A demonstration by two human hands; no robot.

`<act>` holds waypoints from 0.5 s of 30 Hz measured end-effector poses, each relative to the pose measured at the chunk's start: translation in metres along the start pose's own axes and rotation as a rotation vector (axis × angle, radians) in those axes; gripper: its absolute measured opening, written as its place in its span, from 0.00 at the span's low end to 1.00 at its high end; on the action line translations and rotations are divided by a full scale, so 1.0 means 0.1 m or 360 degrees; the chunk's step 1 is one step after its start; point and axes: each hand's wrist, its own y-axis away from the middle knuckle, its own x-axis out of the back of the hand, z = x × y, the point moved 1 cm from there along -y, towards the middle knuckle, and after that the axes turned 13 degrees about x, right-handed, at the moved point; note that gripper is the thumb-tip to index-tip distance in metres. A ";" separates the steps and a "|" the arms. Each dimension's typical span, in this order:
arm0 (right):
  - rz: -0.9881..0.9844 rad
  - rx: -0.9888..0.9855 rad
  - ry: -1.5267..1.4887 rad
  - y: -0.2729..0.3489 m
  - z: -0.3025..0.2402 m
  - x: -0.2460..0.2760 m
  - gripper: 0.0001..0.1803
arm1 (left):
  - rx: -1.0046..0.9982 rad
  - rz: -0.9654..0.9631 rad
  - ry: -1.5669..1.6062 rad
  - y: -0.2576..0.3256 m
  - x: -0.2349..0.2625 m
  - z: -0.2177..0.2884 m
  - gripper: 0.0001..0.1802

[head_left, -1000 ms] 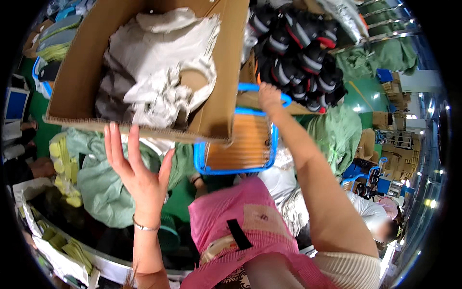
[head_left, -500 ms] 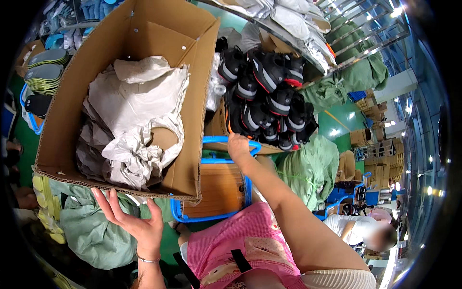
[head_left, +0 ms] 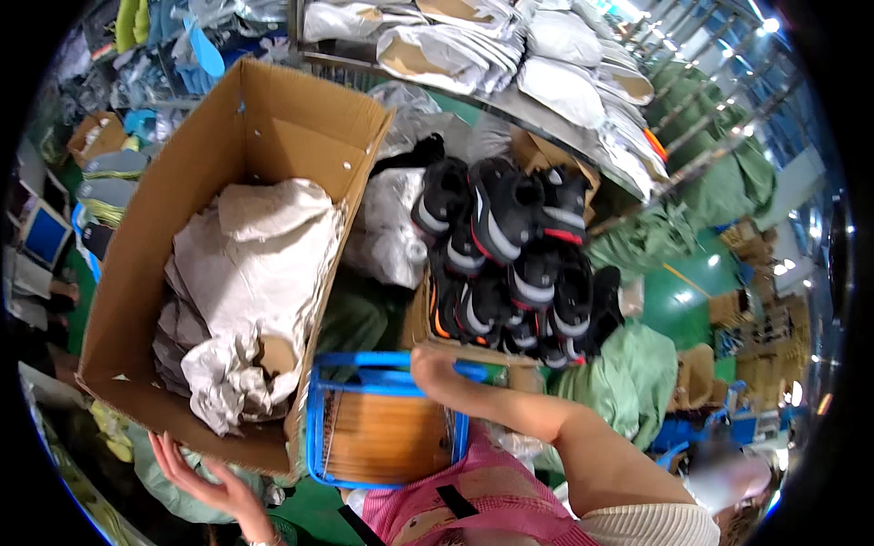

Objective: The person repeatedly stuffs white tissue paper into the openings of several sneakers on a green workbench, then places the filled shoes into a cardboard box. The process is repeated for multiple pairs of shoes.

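We see the left hand [head_left: 214, 482] low in the view, palm up and fingers [head_left: 168, 453] spread loose, just under the near bottom edge of the large cardboard box [head_left: 273, 136]. The fingertips lie at the box's lower corner, but we cannot tell whether they press against the cardboard or sit just short of it. They grip nothing.

The right hand [head_left: 437, 369] reaches forward over the far rim of the blue plastic crate [head_left: 314, 428]. Its fingers are turned away from us and hidden behind the back of the hand, so we cannot tell whether they are closed or slack. The hand lies at the front edge of the pile of black shoes [head_left: 510, 264], touching or very nearly touching the crate rim.

The cardboard box stands open and tilted, its flaps up, and holds crumpled pale packing paper [head_left: 246, 282] that fills most of its lower half. The blue crate sits just right of the box, against its side, with a brown slatted bottom [head_left: 387, 437] showing inside. The black shoes, with white, red and orange trim, are heaped in a low brown carton behind the crate. Further back, stacked white bags [head_left: 510, 45] lie on a shelf.
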 end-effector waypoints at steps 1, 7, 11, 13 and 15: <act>-0.0164 0.0147 -0.0204 0.00 0.14 0.11 0.06 | -0.0044 0.0074 -0.0188 -0.03 0.07 0.04 0.27; 0.0855 0.0388 -0.1112 -0.32 2.11 2.72 0.11 | 0.0172 0.0052 0.0374 -0.50 -0.31 1.75 0.23; 0.1735 -0.0137 -0.0986 -1.16 3.99 2.77 0.15 | 0.0366 -0.0804 0.0700 -0.84 -1.66 3.09 0.22; 0.1701 -0.0415 -0.0882 -1.54 4.76 2.62 0.20 | 0.0408 -0.1205 0.1019 -0.99 -2.37 3.39 0.24; 0.1769 -0.0568 -0.0941 -1.88 5.22 2.54 0.21 | 0.0517 -0.1427 0.1224 -1.16 -3.04 3.73 0.27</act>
